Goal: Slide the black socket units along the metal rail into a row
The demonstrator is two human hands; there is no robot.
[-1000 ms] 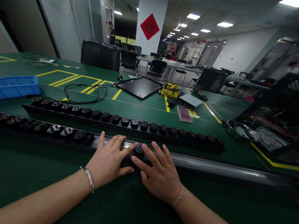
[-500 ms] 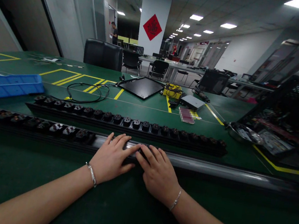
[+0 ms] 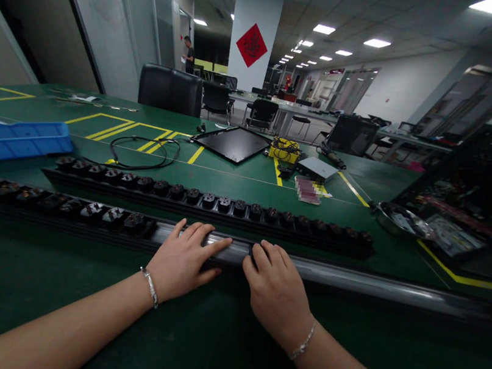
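Observation:
A long glossy black rail runs across the table in front of me. Its left part carries a row of black modules, some with silvery metal contacts, the rightmost module ending near my left hand. My left hand lies on the rail with its fingers stretched out, thumb at the near edge. To its right, my right hand rests on the rail with curled fingers. A small dark piece shows at those fingertips, mostly hidden; its kind cannot be made out.
Behind the rail lies a second black strip lined with similar modules. A blue bin and a looped black cable are at the left. Farther back lie a dark flat panel and a grey box; a metal bowl stands right.
My right hand has slid right along the rail, away from my left hand, its fingers more curled. The small dark piece has moved right with it. My left hand stays in place.

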